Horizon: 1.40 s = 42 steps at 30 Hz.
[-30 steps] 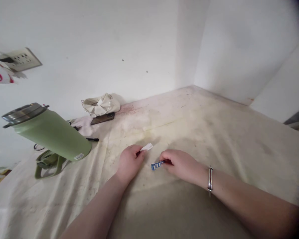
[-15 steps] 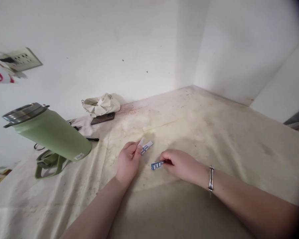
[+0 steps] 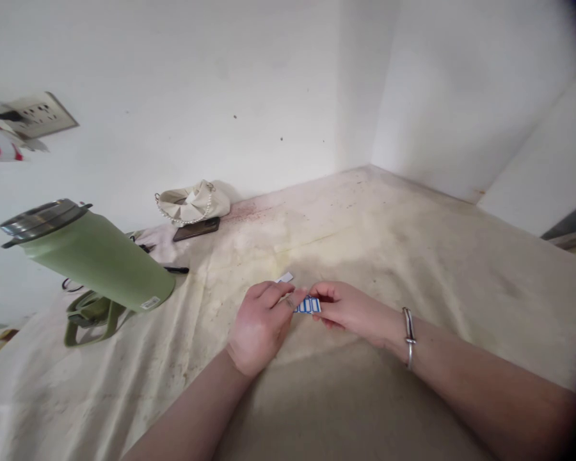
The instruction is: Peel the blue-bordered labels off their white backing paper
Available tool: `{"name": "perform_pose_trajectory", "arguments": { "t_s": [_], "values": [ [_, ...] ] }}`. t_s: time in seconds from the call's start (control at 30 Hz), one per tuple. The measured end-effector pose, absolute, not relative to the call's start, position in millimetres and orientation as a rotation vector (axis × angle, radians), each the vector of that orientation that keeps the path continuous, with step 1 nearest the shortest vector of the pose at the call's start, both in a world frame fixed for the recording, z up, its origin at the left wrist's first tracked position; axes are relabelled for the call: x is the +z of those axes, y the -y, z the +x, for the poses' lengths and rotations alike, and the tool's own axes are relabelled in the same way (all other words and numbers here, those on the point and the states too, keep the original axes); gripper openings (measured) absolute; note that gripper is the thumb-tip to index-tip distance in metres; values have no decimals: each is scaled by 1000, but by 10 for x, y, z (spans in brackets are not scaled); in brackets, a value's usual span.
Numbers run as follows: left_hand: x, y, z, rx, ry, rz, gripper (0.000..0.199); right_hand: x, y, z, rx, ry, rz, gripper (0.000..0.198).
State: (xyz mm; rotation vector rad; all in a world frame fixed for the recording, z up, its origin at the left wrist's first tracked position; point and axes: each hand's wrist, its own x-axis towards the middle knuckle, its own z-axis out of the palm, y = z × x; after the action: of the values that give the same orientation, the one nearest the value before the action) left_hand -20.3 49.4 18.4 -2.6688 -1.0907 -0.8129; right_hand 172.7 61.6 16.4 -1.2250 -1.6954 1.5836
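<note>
Since the earlier frame, the blue-and-white strip (image 3: 309, 305), pinched at its right by the right hand (image 3: 348, 307), has been partly covered by the left hand (image 3: 262, 320), whose grip cannot be told. Beyond, a white slip (image 3: 285, 277) is partly hidden.

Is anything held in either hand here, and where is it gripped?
The right hand pinches a small blue-and-white piece by its right end. The left hand covers its left end; whether it grips there cannot be told.
</note>
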Motion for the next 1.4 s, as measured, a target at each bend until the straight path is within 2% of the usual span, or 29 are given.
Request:
{"name": "perform_pose_trajectory", "arguments": {
  "t_s": [0.2, 0.37, 0.5, 0.63, 0.87, 1.0, 1.13, 1.2, 1.4],
  "values": [
    [146, -513, -194, -628, 1172, -2645, 42, 165, -634, 1733, 1700, 1581, -1176, 10],
    [171, -489, -181, -696, 1202, -2785, 49, 144, -650, 1728, 1704, 1574, -1154, 7],
    [191, -472, -192, -792, 1255, -2891, 42, 136, -645, 1734, 1693, 1627, -1151, 9],
    [130, -498, -202, -819, 1294, -2864, 43, 153, -633, 1736, 1689, 1671, -1160, 9],
    [69, -524, -187, -877, 1338, -2847, 27, 145, -622, 1734, 1697, 1666, -1146, 8],
    [83, -525, -175, -818, 1460, -2828, 23, 126, -623, 1742, 1583, 1707, -1213, 28],
    [83, -552, -159, -649, 1554, -2782, 8, 133, -627, 1728, 1274, 1895, -1274, 20],
    [85, -561, -154, -613, 1559, -2773, 7, 139, -630, 1714, 1172, 1959, -1279, 16],
    [98, -545, -156, -685, 1564, -2696, 11, 105, -628, 1700, 1098, 1989, -1308, 30]
  ]
}}
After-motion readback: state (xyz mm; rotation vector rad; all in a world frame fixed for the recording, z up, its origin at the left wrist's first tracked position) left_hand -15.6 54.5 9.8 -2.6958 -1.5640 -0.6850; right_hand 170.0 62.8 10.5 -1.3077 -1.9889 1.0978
